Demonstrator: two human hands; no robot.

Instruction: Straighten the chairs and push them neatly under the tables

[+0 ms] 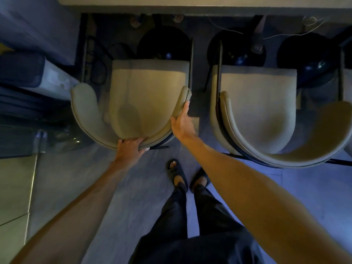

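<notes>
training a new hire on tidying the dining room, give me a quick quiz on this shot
1. True or false: the left hand and the right hand both touch the left chair.
2. Which hand curls its fingers over that chair's back? A) left B) right
3. Fill in: the left chair's seat faces the ___.

Key: 1 true; 2 A; 3 table.

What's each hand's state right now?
Left hand: grips the backrest rim of the left chair.
Right hand: open, straight fingers against the same chair's side.
</notes>
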